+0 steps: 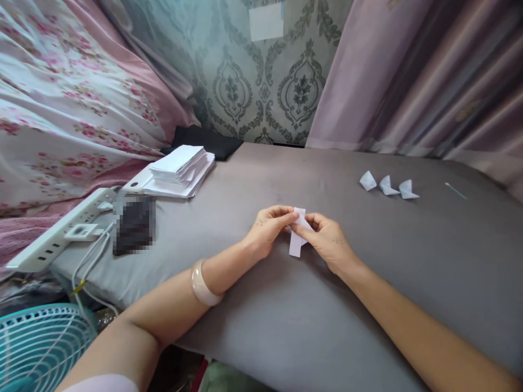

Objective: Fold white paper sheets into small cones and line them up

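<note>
While both forearms angle inward, the hands together pinch folded white paper.

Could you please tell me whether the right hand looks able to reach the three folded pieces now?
Probably yes: nothing visible stands between the right hand and the folded pieces, though it holds white paper.

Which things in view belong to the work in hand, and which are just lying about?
Part of the work:
folded white paper, held by left hand and right hand
probably the three folded paper shapes
probably the paper stack

Apparently just lying about:
power strip
thin stick
blue fan
</note>
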The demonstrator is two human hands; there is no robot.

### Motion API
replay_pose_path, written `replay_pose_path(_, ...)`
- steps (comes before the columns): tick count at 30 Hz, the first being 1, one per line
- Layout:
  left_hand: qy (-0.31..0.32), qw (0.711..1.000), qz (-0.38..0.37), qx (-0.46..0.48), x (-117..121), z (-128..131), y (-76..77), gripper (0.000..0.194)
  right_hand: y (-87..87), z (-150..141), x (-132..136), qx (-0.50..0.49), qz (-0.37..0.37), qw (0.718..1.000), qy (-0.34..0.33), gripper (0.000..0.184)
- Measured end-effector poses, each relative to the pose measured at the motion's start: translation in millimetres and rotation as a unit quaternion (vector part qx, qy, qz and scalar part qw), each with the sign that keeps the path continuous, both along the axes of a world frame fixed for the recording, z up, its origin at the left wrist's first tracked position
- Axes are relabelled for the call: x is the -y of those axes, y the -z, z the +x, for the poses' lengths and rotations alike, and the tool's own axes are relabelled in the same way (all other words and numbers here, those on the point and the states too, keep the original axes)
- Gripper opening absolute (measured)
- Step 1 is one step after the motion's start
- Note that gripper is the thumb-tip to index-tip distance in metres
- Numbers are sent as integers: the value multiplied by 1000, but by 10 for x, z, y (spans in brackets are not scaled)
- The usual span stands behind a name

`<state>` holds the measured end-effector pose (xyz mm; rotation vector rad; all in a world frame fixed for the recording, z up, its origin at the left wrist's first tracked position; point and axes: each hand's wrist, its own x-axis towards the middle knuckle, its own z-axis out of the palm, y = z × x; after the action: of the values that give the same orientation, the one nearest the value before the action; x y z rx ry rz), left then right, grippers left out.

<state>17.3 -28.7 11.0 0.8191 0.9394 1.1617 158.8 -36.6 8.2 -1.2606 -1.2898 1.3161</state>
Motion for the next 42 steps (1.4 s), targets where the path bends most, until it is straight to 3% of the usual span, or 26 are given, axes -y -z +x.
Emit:
replay_pose_path(11, 4, 1000, -21, 3, -10, -15, -5, 20, -33, -14, 6, -79, 28, 996, 39, 33)
replay_pose_path(20, -3, 999, -43, 2, -19, -19, -21, 14, -25, -22, 15, -28, 74, 995, 57, 33)
replay_pose_path(30, -1, 1000, -13, 1, -9, -25, -23, 11, 3, 1, 41, 51, 141, 988, 43, 30)
replay_pose_path(36, -13, 1000, -9, -1, -16, -27, -28, 11, -39, -16, 81, 132, 229, 963, 47, 24)
replay_pose_path(42, -14, 1000, -6, -5, -19, -36, -26, 10, -2, 19, 91, 226, 351, 909, 19, 29)
